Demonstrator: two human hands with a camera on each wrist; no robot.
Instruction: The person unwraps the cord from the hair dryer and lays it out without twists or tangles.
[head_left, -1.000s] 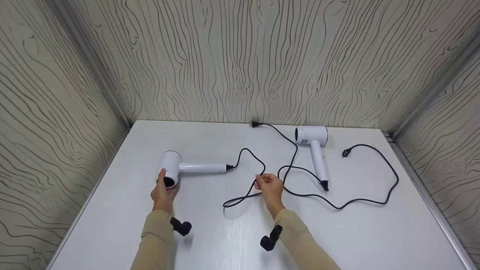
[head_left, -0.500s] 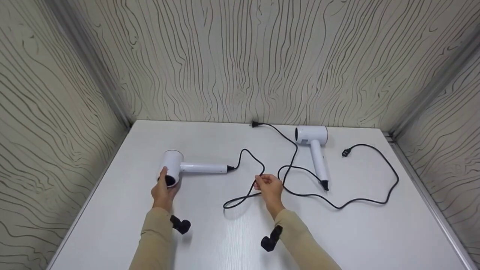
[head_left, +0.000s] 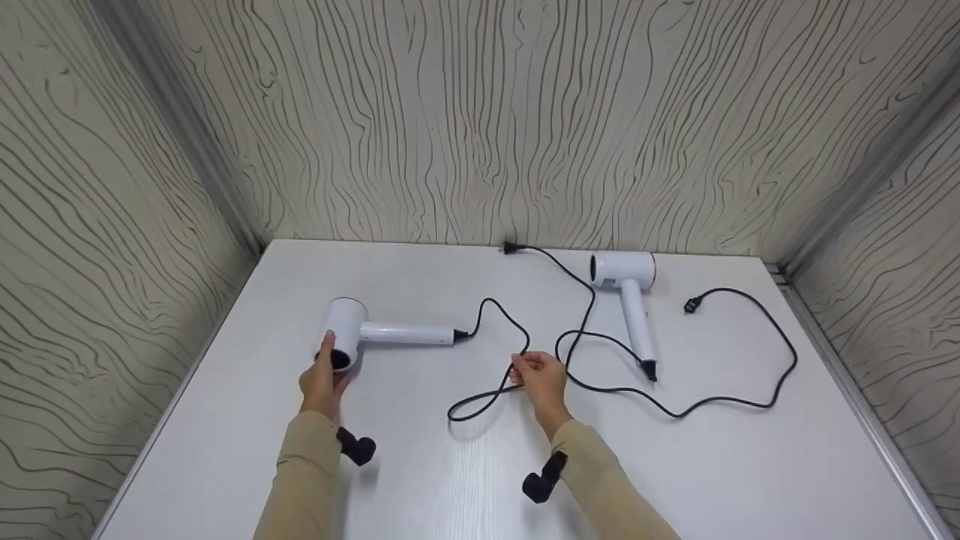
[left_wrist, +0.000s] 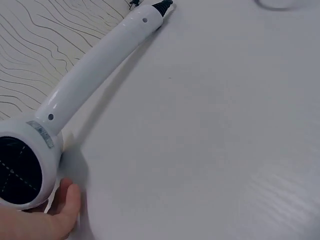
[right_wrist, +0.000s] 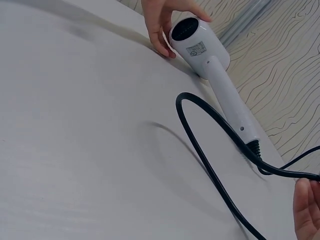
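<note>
A white hair dryer (head_left: pixel 405 334) lies on the left side of the table, handle to the right. My left hand (head_left: pixel 321 382) holds its barrel at the dark-ended side, thumb on one side and fingers on the other. In the left wrist view, the curled fingers (left_wrist: pixel 70 205) show beside the barrel. My right hand (head_left: pixel 543 381) pinches the black cord (head_left: pixel 487 401) between thumb and fingers, right of a loop in it. The right wrist view shows that cord (right_wrist: pixel 200 150) arching over the table. Part of the cord is hidden by the right hand.
A second white hair dryer (head_left: pixel 637 322) lies at the back right, its cord curling below. One plug (head_left: pixel 511 247) is at the table's back edge, another plug (head_left: pixel 693 304) at the right. Patterned walls (head_left: pixel 480 120) enclose the white table (head_left: pixel 420 480).
The left hair dryer has shifted slightly toward the back, with the left hand at it. The left forearm has drifted a little left. The right hand dips slightly and the cord loop shifts a little.
</note>
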